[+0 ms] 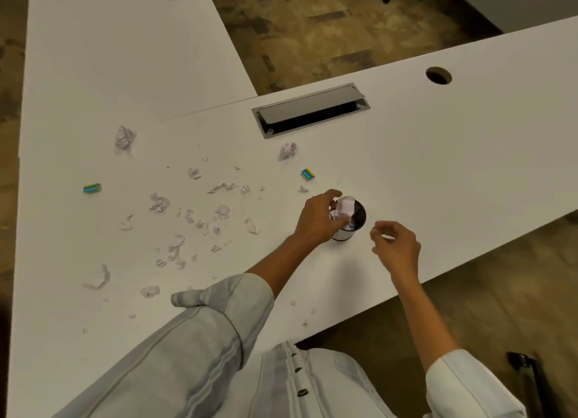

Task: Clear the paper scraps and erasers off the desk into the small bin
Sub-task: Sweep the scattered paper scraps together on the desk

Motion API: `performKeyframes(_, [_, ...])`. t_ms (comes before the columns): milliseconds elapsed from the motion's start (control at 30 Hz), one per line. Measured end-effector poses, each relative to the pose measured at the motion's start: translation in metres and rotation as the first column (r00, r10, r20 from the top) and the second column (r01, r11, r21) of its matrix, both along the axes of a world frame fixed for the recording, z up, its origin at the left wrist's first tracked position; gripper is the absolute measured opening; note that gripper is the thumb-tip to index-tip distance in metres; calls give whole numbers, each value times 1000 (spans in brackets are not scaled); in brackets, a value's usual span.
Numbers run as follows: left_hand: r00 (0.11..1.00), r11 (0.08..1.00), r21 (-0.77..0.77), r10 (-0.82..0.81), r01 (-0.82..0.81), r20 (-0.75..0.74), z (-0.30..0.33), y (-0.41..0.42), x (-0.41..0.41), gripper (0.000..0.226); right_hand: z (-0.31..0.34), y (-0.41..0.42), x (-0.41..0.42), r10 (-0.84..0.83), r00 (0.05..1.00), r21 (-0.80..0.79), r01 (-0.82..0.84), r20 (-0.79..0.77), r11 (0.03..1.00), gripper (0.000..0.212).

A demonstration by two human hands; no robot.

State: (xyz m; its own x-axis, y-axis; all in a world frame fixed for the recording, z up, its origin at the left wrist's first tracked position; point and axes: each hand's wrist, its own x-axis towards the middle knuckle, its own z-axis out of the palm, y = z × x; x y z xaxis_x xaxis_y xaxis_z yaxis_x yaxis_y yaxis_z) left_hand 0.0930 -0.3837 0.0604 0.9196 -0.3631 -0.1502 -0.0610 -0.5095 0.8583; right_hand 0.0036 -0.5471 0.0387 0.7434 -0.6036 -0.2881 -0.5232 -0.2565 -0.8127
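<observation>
A small black mesh bin (356,219) stands on the white desk (438,154), stuffed with crumpled paper (345,205). My left hand (317,219) is over the bin's left rim, its fingers closed on paper scraps at the opening. Just right of the bin, my right hand (395,245) hovers with thumb and fingertips pinching a tiny paper scrap (373,229). Several torn scraps (187,217) lie scattered to the left. Two paper balls (124,137) (287,151) lie farther back. One teal eraser (92,188) is at far left, another eraser (307,174) behind the bin.
A grey cable hatch (309,111) is set into the desk behind the bin, and a round cable hole (438,75) at back right. The desk's front edge runs diagonally beside my right arm. A few tiny scraps (305,323) lie near that edge.
</observation>
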Motion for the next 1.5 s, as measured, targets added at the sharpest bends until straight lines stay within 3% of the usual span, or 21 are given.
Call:
performKeyframes(167, [995,991,121,-45,56,-90,-20,13,-4,94,-44,26,-50,142,979,-14,-146,-144,989,15])
performKeyframes(433, [985,932,353,128,-80,-114,-64,123,-63,83,-93,82,-90,558,699,59,-600,-446,798,62])
performKeyframes(567, [966,841,540,155,-20,-206,-82,181,-111,105,-100,103,-89,633,647,60,-677,-425,733,67])
performKeyframes(667, [959,780,626,164,17,-231,-91,211,-145,121,-102,115,-86,681,635,26,-724,-364,689,56])
performKeyframes(800, [946,765,643,222,-20,-235,-96,227,-178,134,-102,127,-80,728,625,-6,-760,-280,650,49])
performKeyframes(933, [927,806,590,258,-51,-272,-101,226,-196,138,-102,140,-73,783,570,-86,-818,-248,569,42])
performKeyframes(1067, [937,835,546,242,-68,-252,-103,218,-199,127,-102,148,-69,810,526,-198,-850,-259,488,21])
performKeyframes(1167, [951,838,543,200,-43,-234,-105,211,-197,117,-102,150,-66,805,535,-222,-843,-255,490,12])
performKeyframes(1333, [978,845,535,112,-1,-174,-113,205,-193,63,-103,152,-60,811,498,-205,-866,-306,455,17])
performKeyframes(1433, [995,845,534,70,-25,-65,-119,204,-195,20,-103,150,-57,760,591,-136,-805,-270,577,16])
performKeyframes(1500, [999,841,540,49,-28,-24,-122,205,-196,10,-95,145,-54,687,695,-88,-714,-213,694,10])
